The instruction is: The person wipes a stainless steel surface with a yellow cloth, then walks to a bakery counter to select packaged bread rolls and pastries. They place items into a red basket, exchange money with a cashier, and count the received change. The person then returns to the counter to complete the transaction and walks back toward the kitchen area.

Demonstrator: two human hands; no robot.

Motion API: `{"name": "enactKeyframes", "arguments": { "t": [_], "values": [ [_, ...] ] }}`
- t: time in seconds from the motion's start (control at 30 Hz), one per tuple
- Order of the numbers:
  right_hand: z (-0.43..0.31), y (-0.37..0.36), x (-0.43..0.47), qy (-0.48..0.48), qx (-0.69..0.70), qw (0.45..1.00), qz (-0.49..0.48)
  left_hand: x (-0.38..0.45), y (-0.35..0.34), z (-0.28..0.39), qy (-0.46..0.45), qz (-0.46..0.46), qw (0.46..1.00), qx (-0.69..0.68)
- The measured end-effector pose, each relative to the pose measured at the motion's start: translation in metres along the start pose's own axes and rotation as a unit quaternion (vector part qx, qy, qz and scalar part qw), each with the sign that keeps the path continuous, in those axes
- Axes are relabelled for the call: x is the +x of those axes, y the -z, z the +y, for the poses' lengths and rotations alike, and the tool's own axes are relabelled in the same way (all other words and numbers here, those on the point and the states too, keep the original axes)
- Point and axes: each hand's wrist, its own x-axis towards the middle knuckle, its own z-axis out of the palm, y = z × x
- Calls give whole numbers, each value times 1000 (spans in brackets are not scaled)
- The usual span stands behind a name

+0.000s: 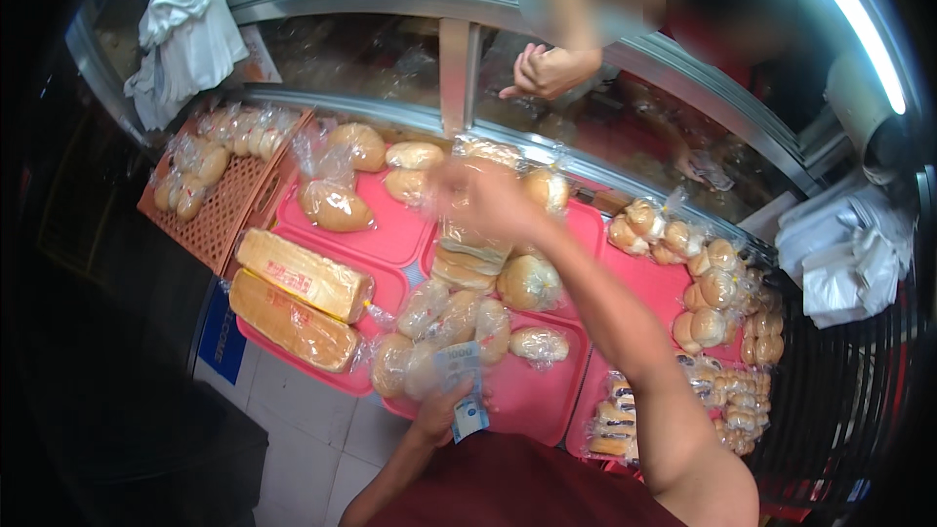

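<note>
Low in the middle of the head view, my left hand [443,410] is closed on a blue banknote [465,380], just in front of several bagged rolls [421,337]. My right hand [479,197] is stretched forward over the bagged breads at the back centre; it is blurred, and whether it grips anything is not clear. Beneath and beside it lie a wrapped sliced loaf [468,263], a round bagged bun [528,282] and another bagged bun [545,190]. Two long wrapped loaves [304,274] rest side by side on the pink tray [392,278] at the left.
Across the glass display front, another person's hand [553,72] hangs above the metal rail [381,111]. An orange plastic basket [212,234] holds bagged rolls at the left. White plastic bags hang at left [187,44] and right [842,256]. Bagged buns [714,285] crowd the right trays.
</note>
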Motion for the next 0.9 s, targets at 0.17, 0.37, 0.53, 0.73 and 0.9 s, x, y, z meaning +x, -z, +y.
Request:
{"name": "enactKeyframes", "arguments": {
  "t": [0.17, 0.37, 0.53, 0.73, 0.9],
  "values": [
    [-25, -69, -153, -95, 143, 975, -143, 8, -5, 2, 60, -37, 997, -23],
    [-30, -97, -222, -111, 150, 982, -3, 11, -11, -12, 145, -82, 986, 24],
    [-34, -84, -225, -156, 185, 970, 15, 19, -21, -5, 136, -90, 984, 72],
    [-27, -88, -221, -157, 226, 961, -7, 20, -19, -2, 118, -98, 985, 73],
    [-9, -101, -217, -125, 235, 964, 25, 20, -20, -2, 112, -86, 987, 76]
  ]
}}
